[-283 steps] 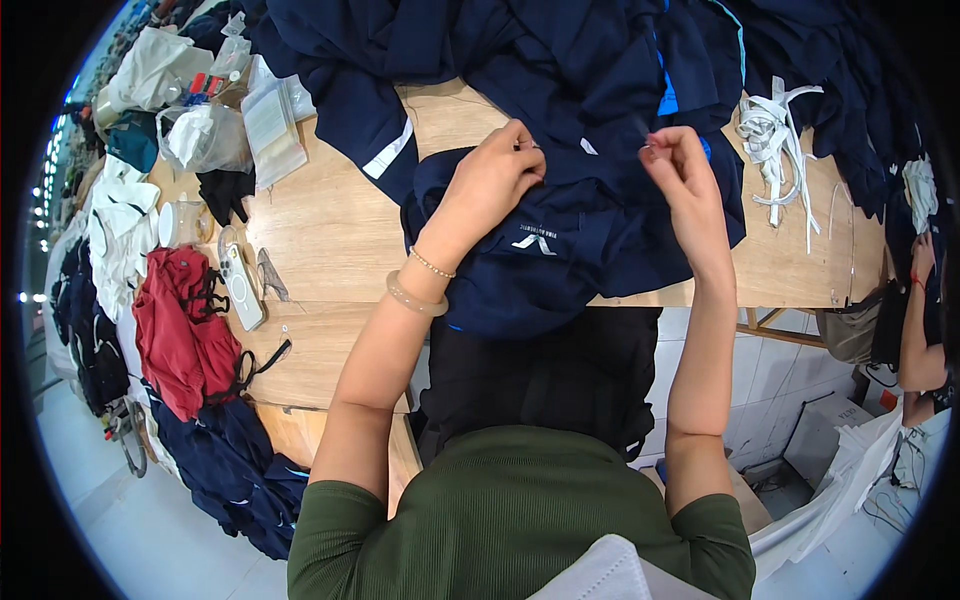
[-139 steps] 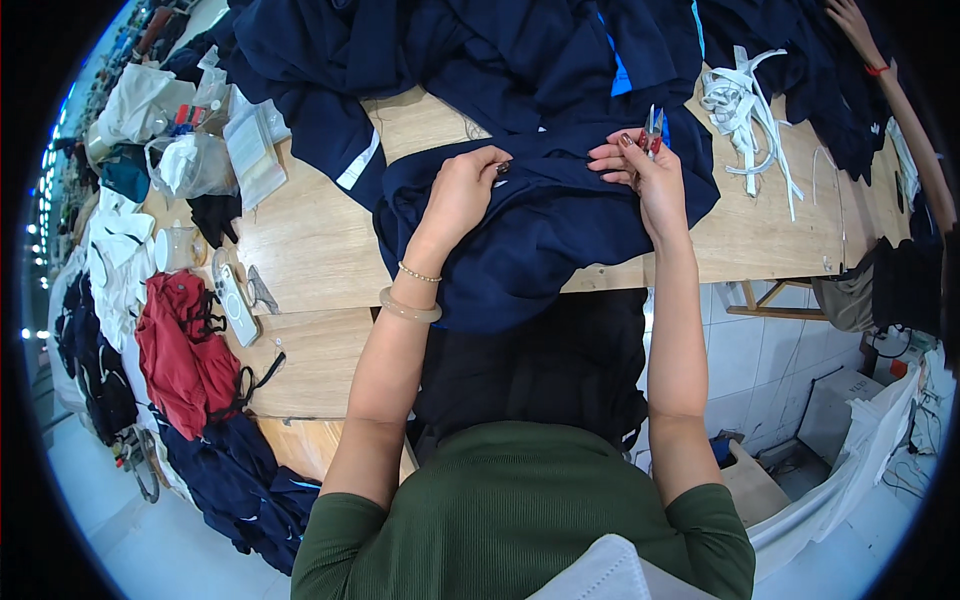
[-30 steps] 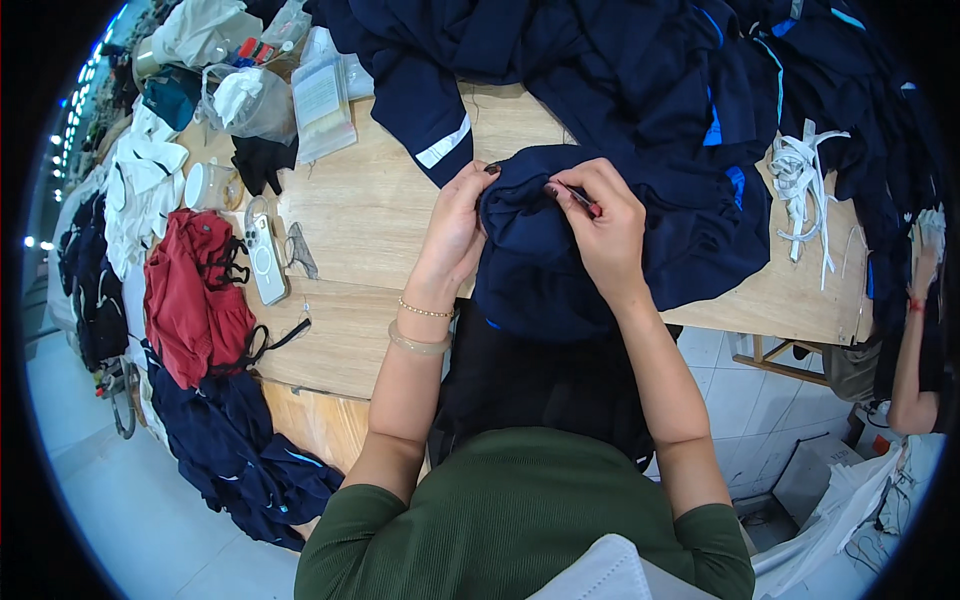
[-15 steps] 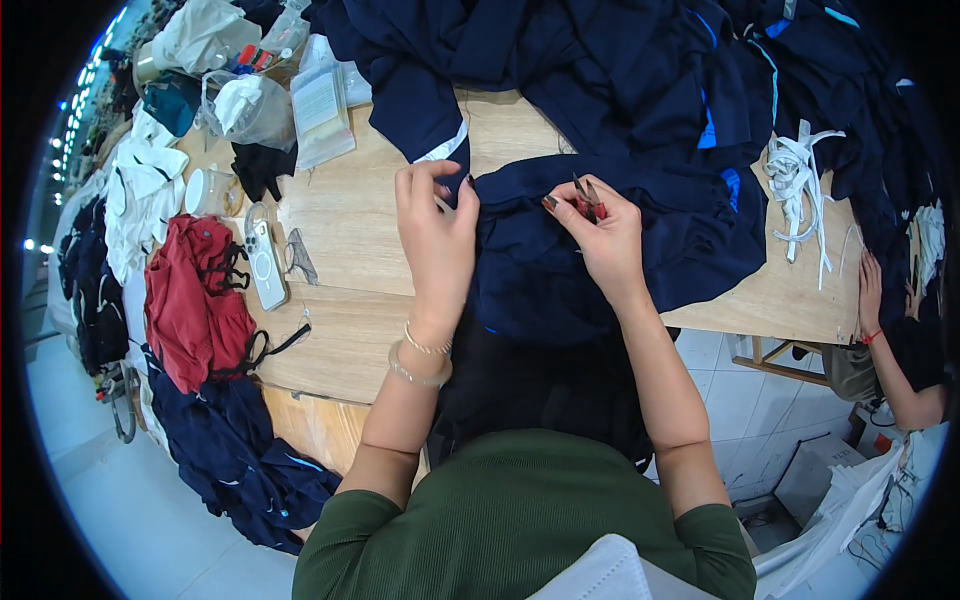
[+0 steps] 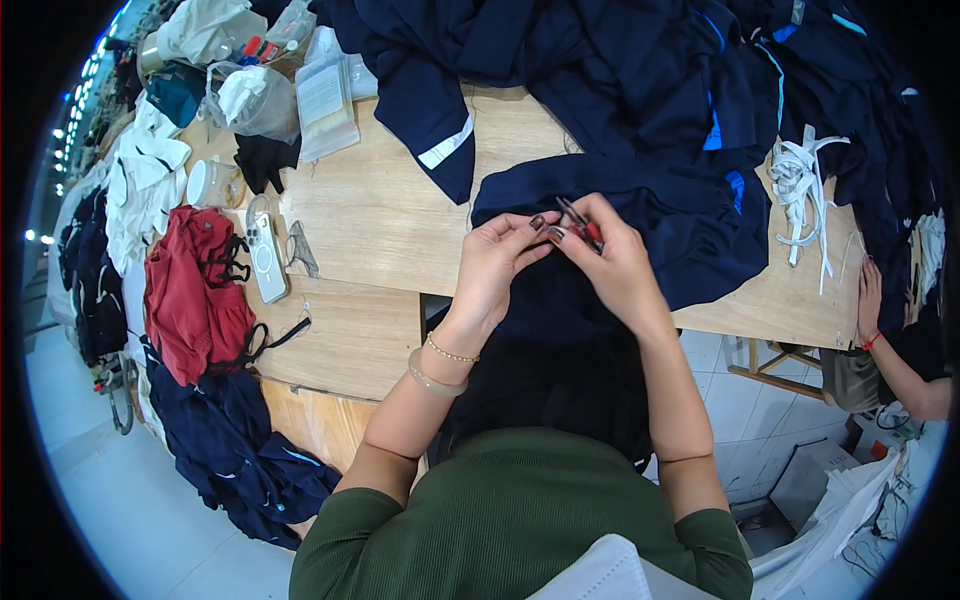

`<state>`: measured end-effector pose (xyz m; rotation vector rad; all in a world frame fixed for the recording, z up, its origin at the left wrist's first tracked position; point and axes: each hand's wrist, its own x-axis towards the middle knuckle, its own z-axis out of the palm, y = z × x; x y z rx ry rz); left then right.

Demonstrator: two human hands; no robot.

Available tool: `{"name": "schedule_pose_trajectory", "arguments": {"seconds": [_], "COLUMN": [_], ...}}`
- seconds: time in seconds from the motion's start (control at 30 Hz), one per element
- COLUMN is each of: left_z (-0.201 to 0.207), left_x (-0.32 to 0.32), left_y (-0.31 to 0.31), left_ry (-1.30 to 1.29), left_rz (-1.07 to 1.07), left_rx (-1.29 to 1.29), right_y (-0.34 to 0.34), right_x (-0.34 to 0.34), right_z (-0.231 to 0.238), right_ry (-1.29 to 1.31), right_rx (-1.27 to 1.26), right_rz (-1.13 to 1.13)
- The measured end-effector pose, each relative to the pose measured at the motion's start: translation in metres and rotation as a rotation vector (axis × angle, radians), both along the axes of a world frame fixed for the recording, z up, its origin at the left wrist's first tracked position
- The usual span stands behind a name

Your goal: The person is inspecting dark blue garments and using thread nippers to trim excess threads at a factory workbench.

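A navy blue garment point(image 5: 690, 225) lies bunched on the wooden table in front of me and hangs over its near edge. Over its left part, my right hand point(image 5: 618, 268) is closed around small thread snips point(image 5: 583, 224) with red on the handle, their dark blades pointing up and left. My left hand point(image 5: 490, 265) is pinched at thumb and fingers, its tips meeting those of the right hand above the cloth. Whatever sits in that pinch is too small or hidden to tell.
More navy garments point(image 5: 620, 80) are heaped along the far side. White strips point(image 5: 800, 190) lie at the right, near another person's hand point(image 5: 870, 300). Leftward are a phone point(image 5: 266, 258), a red garment point(image 5: 195, 300), a clear cup point(image 5: 210, 185) and plastic bags point(image 5: 255, 105).
My left hand has moved right and nearer to me, from beside the garment's left edge to meet my right hand. Its fingers have closed into a pinch. The snips stay in my right hand.
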<state>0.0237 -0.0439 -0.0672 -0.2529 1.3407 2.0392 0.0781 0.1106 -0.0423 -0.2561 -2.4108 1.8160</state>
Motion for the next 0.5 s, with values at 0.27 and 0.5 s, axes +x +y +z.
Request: {"name": "schedule_pose_trajectory", "arguments": {"seconds": [0.27,0.5], "left_z": [-0.001,-0.001], "left_x": [0.004,0.006], "left_y": [-0.002,-0.001], "left_ry": [0.030,0.039], "left_rz": [0.005,0.002], "left_rx": [-0.009,-0.062], "right_y": [0.034,0.028], "right_x": [-0.021,-0.051], "right_z": [0.009,0.006], "right_ry": [-0.316,-0.400], "right_rx": [0.247,0.366], "right_rz": [0.134,0.180]}}
